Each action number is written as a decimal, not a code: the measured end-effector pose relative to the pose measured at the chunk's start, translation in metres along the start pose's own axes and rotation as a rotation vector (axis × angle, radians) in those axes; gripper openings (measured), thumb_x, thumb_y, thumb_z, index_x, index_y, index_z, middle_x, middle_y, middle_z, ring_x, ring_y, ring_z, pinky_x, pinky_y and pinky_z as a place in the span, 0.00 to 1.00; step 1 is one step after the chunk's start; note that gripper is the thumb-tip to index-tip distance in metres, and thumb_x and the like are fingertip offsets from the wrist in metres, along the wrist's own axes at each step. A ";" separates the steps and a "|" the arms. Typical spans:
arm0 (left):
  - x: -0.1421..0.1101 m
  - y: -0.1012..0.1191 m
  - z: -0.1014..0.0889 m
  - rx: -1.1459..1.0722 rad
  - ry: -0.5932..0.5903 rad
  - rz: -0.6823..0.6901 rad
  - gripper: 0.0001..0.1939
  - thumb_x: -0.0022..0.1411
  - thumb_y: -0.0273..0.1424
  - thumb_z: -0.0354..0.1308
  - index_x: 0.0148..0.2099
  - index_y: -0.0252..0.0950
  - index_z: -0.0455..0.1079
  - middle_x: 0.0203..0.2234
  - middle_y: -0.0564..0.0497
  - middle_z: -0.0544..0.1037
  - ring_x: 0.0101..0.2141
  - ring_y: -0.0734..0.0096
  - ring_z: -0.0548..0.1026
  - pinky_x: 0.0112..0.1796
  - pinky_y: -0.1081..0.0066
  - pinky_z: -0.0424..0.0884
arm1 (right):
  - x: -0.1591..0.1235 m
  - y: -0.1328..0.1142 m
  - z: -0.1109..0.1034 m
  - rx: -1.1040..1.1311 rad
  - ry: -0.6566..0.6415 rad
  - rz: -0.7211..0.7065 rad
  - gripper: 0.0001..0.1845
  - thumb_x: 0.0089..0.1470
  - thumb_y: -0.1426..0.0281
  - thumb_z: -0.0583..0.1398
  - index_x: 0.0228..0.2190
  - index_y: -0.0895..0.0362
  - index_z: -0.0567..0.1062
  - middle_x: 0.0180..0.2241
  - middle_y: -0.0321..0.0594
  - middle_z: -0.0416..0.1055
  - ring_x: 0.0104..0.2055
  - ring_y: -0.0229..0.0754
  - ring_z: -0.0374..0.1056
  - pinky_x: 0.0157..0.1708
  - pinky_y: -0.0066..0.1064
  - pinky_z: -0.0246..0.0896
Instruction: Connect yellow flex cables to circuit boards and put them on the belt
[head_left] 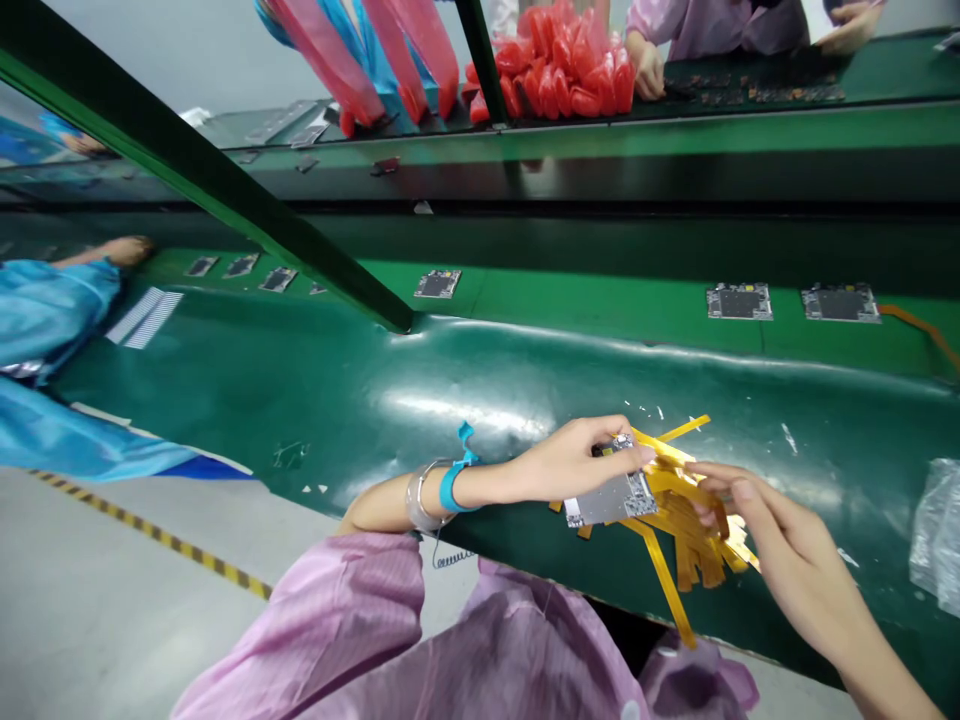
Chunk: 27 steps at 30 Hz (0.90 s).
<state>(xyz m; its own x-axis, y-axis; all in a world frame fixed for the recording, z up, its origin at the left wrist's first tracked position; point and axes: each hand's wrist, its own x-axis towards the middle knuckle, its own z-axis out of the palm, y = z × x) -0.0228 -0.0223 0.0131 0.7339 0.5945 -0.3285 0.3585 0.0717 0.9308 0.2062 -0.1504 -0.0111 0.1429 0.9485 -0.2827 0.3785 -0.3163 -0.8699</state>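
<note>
My left hand (581,460) is closed on a circuit board (611,500), with thumb and fingers at its upper edge. The board is tilted over a loose pile of yellow-orange flat flex cables (686,525) on the green tabletop. At the right of the board, my right hand (772,535) has its thumb and fingers drawn together at a flex cable (664,447). Its fingertips partly hide the cable's end, and whether the cable is joined to the board cannot be made out. A blue strap (450,488) circles my left wrist.
Circuit boards lie along the green belt beyond the table, including one board (739,301) and another with a cable (840,303). A green post (300,235) slants across the left. Clear plastic bags (937,535) lie at right. A co-worker's blue sleeve (56,305) reaches in at left.
</note>
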 end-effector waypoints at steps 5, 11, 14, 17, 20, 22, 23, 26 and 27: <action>0.057 0.002 -0.048 0.115 0.223 0.125 0.13 0.65 0.39 0.60 0.36 0.35 0.67 0.27 0.55 0.72 0.28 0.75 0.68 0.32 0.72 0.64 | 0.006 0.023 -0.008 -0.076 0.262 -0.036 0.24 0.67 0.49 0.54 0.55 0.47 0.74 0.56 0.43 0.74 0.53 0.50 0.73 0.59 0.47 0.65; 0.178 -0.010 -0.156 0.431 0.518 0.166 0.12 0.67 0.37 0.61 0.43 0.31 0.73 0.36 0.45 0.79 0.41 0.61 0.77 0.46 0.64 0.70 | 0.007 0.030 0.008 -0.147 0.120 -0.087 0.20 0.69 0.53 0.55 0.53 0.50 0.74 0.52 0.45 0.75 0.52 0.49 0.74 0.54 0.44 0.69; 0.200 -0.038 -0.196 0.559 0.794 0.109 0.13 0.69 0.34 0.60 0.51 0.30 0.71 0.50 0.37 0.77 0.53 0.54 0.74 0.56 0.61 0.66 | 0.002 0.030 0.032 -0.275 0.107 -0.276 0.16 0.69 0.60 0.56 0.52 0.52 0.74 0.51 0.47 0.74 0.53 0.51 0.73 0.55 0.46 0.69; 0.187 -0.070 -0.215 0.686 0.982 0.128 0.11 0.72 0.30 0.55 0.53 0.31 0.69 0.56 0.35 0.73 0.61 0.56 0.68 0.63 0.61 0.60 | 0.000 0.026 0.055 -0.382 0.036 -0.506 0.12 0.70 0.67 0.55 0.51 0.53 0.75 0.49 0.47 0.74 0.52 0.52 0.72 0.55 0.47 0.68; 0.157 -0.092 -0.217 0.794 1.050 0.167 0.10 0.74 0.31 0.52 0.52 0.35 0.69 0.60 0.38 0.71 0.66 0.58 0.61 0.66 0.59 0.54 | 0.006 0.015 0.073 -0.437 -0.074 -0.655 0.12 0.70 0.73 0.54 0.49 0.55 0.75 0.44 0.47 0.75 0.47 0.50 0.73 0.49 0.44 0.70; 0.137 -0.099 -0.215 0.857 1.049 0.197 0.10 0.74 0.32 0.50 0.52 0.37 0.69 0.61 0.40 0.70 0.68 0.58 0.57 0.67 0.58 0.51 | 0.015 0.004 0.085 -0.485 -0.160 -0.740 0.12 0.69 0.76 0.55 0.48 0.56 0.76 0.43 0.46 0.75 0.44 0.49 0.73 0.45 0.42 0.72; 0.129 -0.102 -0.214 0.882 1.039 0.203 0.11 0.74 0.32 0.50 0.53 0.37 0.69 0.62 0.41 0.70 0.68 0.58 0.56 0.67 0.57 0.50 | 0.020 -0.001 0.092 -0.522 -0.212 -0.784 0.12 0.67 0.78 0.56 0.48 0.57 0.76 0.42 0.46 0.75 0.44 0.49 0.73 0.44 0.41 0.72; 0.106 -0.107 -0.217 0.936 1.000 0.154 0.14 0.71 0.26 0.48 0.55 0.37 0.68 0.64 0.42 0.68 0.68 0.58 0.55 0.67 0.55 0.50 | 0.034 -0.014 0.113 -0.699 -0.297 -0.901 0.15 0.60 0.82 0.61 0.47 0.60 0.77 0.45 0.49 0.75 0.46 0.52 0.72 0.44 0.43 0.72; 0.100 -0.109 -0.220 0.948 0.988 0.129 0.17 0.69 0.23 0.47 0.56 0.37 0.67 0.64 0.42 0.67 0.68 0.58 0.55 0.67 0.54 0.50 | 0.039 -0.016 0.119 -0.751 -0.296 -0.927 0.15 0.56 0.83 0.63 0.45 0.60 0.78 0.46 0.51 0.75 0.47 0.54 0.72 0.45 0.45 0.72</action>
<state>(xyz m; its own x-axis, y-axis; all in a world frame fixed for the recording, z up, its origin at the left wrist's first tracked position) -0.1153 0.2051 -0.0854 0.2233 0.9008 0.3723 0.8655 -0.3589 0.3493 0.0971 -0.1065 -0.0562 -0.6363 0.7561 0.1530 0.6727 0.6410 -0.3697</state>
